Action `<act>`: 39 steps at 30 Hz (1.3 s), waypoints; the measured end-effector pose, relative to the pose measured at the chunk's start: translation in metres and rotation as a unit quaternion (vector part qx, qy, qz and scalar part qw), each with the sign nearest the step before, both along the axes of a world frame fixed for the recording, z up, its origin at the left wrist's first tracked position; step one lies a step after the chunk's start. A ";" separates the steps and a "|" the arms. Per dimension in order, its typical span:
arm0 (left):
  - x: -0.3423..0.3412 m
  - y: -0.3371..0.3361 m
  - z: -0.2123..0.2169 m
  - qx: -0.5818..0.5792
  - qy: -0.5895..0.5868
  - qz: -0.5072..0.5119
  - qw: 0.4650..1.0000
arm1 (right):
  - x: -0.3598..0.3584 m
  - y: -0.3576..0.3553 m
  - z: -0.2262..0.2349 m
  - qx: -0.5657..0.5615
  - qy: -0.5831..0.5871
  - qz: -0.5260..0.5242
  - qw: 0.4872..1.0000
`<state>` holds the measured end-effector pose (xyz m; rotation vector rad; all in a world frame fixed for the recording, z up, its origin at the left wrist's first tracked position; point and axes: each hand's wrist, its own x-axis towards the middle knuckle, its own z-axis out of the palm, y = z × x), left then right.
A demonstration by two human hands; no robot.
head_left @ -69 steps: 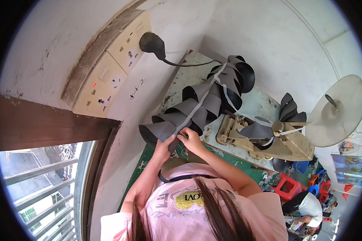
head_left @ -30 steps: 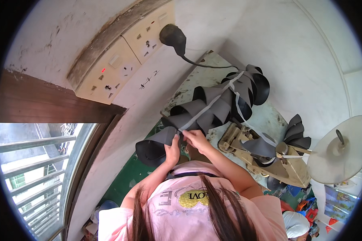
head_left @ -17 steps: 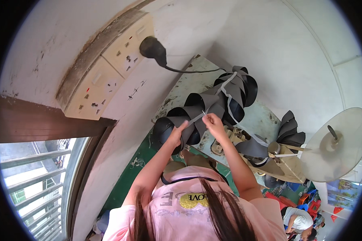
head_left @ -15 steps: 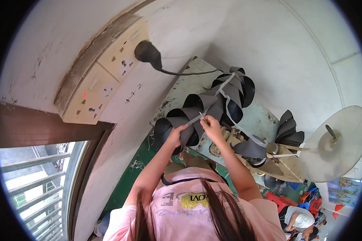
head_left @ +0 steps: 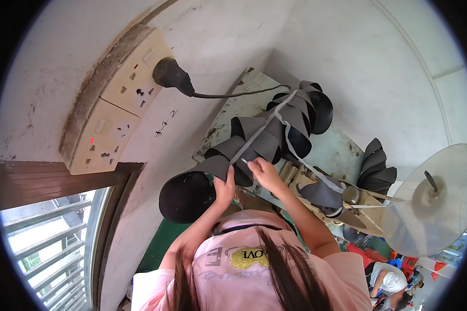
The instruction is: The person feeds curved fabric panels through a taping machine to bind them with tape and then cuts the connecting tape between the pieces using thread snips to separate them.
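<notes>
A chain of dark grey caps [head_left: 262, 140] with curved brims runs across the tabletop, joined by a pale grey tape [head_left: 259, 132]. My left hand [head_left: 224, 185] grips the edge of the nearest grey brim [head_left: 210, 167], its thumb pressed on the surface. That piece's black rounded body [head_left: 186, 198] hangs at the left, its hollow facing me. Just right of it, my right hand [head_left: 264, 173] is closed round a small tool with a pale tip [head_left: 244, 160], close to the tape. The rest of the tool is hidden in the fingers.
At the right stands a machine [head_left: 351, 196] with another grey piece [head_left: 321, 193] and a large translucent disc [head_left: 425, 199]. Stacked dark brims [head_left: 377, 168] lie behind it. A black plug [head_left: 172, 75] and cord extend from the wall socket [head_left: 135, 83]. Another person [head_left: 388, 280] sits lower right.
My hands have moved slightly down, the left one also leftward. The nearest cap has swung out to the left, showing its black hollow, and the tape now lies straighter along the chain.
</notes>
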<state>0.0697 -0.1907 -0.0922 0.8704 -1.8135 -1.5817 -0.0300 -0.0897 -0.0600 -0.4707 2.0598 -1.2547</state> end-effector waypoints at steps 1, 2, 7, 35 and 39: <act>0.002 0.001 0.003 0.039 0.001 -0.001 0.999 | 0.006 0.001 -0.008 0.010 -0.001 0.012 1.000; 0.003 0.002 0.006 0.078 0.002 -0.002 0.997 | 0.009 -0.001 -0.015 0.035 0.031 0.034 0.998; 0.004 0.008 0.019 0.157 0.023 0.038 0.987 | 0.014 -0.019 -0.014 0.120 0.089 0.065 0.987; -0.068 0.010 0.017 0.324 0.006 -0.223 0.920 | -0.049 -0.011 0.010 -0.062 0.422 -0.164 0.890; -0.071 -0.005 0.031 0.497 0.017 -0.247 0.831 | -0.054 -0.026 0.017 -0.122 0.381 -0.204 0.893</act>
